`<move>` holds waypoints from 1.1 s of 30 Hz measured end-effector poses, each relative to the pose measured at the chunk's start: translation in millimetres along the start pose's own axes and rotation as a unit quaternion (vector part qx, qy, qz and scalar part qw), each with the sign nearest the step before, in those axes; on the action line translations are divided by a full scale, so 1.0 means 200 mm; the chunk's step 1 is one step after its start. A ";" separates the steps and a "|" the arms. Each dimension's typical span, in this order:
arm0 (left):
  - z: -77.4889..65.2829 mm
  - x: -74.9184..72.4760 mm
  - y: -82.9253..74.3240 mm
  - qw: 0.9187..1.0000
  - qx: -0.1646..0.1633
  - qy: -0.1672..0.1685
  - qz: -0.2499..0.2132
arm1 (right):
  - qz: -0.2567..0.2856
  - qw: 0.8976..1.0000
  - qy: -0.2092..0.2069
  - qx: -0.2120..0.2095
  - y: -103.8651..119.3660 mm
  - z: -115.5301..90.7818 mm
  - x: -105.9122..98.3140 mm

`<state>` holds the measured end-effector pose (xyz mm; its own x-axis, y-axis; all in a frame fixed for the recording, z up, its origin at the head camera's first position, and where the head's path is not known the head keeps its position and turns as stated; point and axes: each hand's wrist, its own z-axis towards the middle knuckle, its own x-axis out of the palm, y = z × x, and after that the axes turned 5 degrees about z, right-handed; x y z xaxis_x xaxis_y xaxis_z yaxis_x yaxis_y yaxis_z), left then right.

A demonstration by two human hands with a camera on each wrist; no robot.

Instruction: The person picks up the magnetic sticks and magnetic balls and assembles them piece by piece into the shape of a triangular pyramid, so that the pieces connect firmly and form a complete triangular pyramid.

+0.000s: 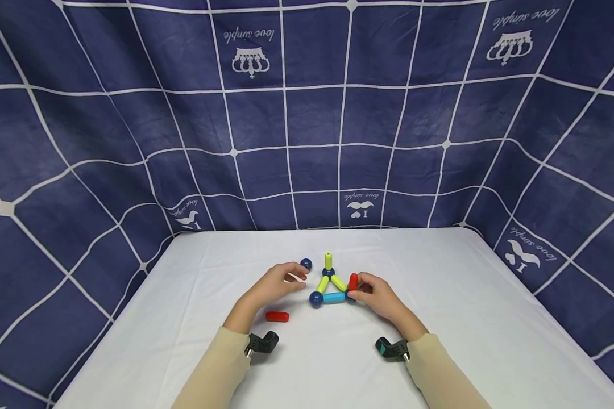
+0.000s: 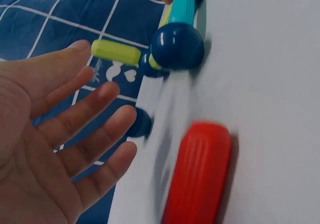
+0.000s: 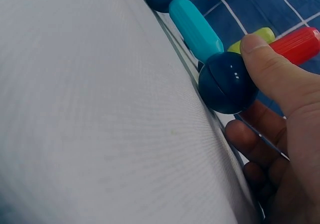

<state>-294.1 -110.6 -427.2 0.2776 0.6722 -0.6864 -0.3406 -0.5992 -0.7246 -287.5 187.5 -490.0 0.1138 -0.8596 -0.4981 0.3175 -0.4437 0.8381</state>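
Note:
A ball-and-rod building toy forms a flat triangle on the table: a light-blue rod (image 1: 334, 298) in front, yellow-green rods (image 1: 323, 284) on the sides, dark blue balls (image 1: 316, 299) at the corners. From the far ball stands a yellow-green rod (image 1: 328, 261). My right hand (image 1: 381, 296) pinches a red rod (image 1: 353, 281) upright on the right corner ball (image 3: 227, 83), its thumb low by the ball; the index fingertip is hidden. Left of the triangle, my left hand (image 1: 278, 282) hovers with spread fingers, holding nothing. A loose dark blue ball (image 1: 306, 263) lies just beyond its fingertips.
Another red rod (image 1: 277, 316) lies loose on the white tablecloth (image 1: 317, 363), nearer me and below the left hand. A dark blue checked curtain (image 1: 312, 119) rises behind the table's far edge and along both sides.

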 end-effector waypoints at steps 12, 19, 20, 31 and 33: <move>-0.17 -0.07 0.14 0.997 -0.001 0.081 0.016 | -0.005 1.000 -0.001 0.007 0.02 0.00 0.00; -0.22 -0.09 0.17 0.993 0.020 0.111 0.043 | -0.006 1.000 0.001 0.005 0.01 0.00 0.00; -0.23 -0.09 0.18 0.992 0.023 0.113 0.052 | -0.006 1.000 0.002 0.003 0.01 0.00 0.00; -0.23 -0.08 0.19 0.989 0.003 0.106 0.101 | -0.001 1.000 0.001 -0.001 0.00 0.00 0.00; -0.23 -0.07 0.19 0.989 -0.003 0.103 0.104 | -0.003 1.000 0.002 0.001 0.00 0.00 0.00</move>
<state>-269.9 -162.9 -448.8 0.3799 0.4313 -0.8183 -0.4041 -0.7184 -0.5662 -287.9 188.2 -489.9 0.1154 -0.8561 -0.5038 0.3167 -0.4490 0.8355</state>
